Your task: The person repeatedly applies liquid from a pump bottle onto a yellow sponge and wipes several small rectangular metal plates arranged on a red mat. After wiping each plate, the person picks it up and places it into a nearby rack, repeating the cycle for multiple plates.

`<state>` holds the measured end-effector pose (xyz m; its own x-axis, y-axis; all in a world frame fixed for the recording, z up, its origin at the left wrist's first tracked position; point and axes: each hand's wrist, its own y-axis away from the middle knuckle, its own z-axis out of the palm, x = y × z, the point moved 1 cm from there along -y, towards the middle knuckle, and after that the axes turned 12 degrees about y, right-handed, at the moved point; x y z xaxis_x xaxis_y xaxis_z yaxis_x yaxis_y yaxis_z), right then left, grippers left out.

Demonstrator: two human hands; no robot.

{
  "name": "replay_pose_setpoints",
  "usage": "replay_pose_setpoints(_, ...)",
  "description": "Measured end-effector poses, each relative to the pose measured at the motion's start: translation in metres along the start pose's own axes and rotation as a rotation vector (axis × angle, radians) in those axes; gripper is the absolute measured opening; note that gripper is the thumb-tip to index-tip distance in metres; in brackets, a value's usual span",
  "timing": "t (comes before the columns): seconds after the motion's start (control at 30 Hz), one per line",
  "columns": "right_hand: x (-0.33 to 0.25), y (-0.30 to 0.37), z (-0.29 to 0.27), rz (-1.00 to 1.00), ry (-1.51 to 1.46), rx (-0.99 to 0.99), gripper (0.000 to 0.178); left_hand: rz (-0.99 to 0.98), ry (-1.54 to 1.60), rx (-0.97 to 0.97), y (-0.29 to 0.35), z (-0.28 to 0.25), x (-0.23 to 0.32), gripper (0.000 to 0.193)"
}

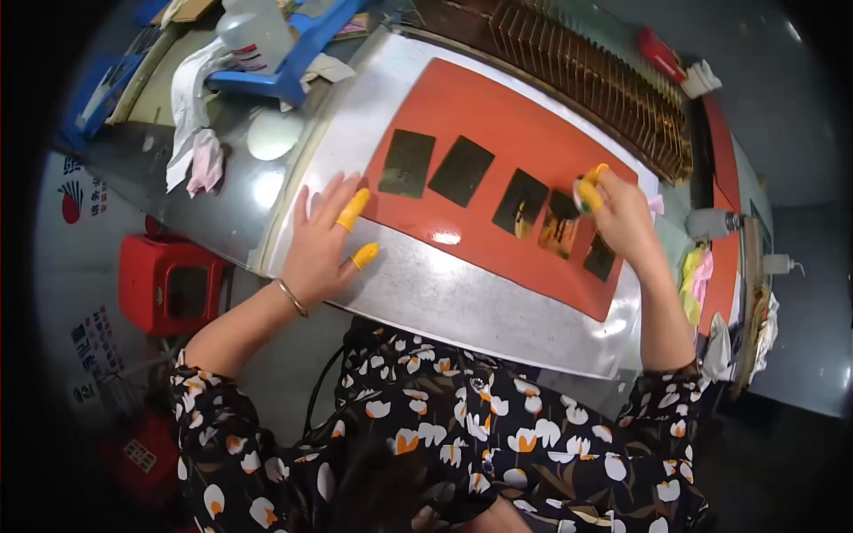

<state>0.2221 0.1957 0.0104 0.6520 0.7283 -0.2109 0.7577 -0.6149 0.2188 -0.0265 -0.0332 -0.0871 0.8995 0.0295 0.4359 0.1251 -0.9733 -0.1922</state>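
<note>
Several dark rectangular plates lie in a slanting row on an orange-red mat [480, 107]. My left hand [320, 244] rests with its fingers spread at the mat's left edge, holding nothing. Yellow finger cots cover its thumb and one finger. The nearest plate [408, 163] to it is the leftmost one. Over the right end of the row, my right hand [622, 213] pinches a small whitish thing [579, 197], mostly hidden by yellow-cotted fingers. Below it lies a shiny plate [558, 233] with warm reflections, and the rightmost plate [599, 258] is partly covered by the hand.
A rack of upright thin plates [591, 80] runs along the table's far edge. At the far left, a blue plastic stool [267, 82] bears a translucent jug [253, 35]. A red stool [169, 284] stands on the floor at left. To the right is a bottle [711, 223].
</note>
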Motion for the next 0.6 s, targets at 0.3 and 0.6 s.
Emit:
replay_pose_setpoints(0.3, 0.017, -0.039, 0.083, -0.36, 0.04, 0.399, 0.013, 0.349, 0.314, -0.159, -0.059, 0.039, 0.087, 0.061)
replay_pose_setpoints(0.6, 0.015, -0.055, 0.075, -0.478, 0.102, 0.312, 0.01, 0.329, 0.218, -0.141, -0.061, 0.048, 0.096, 0.059)
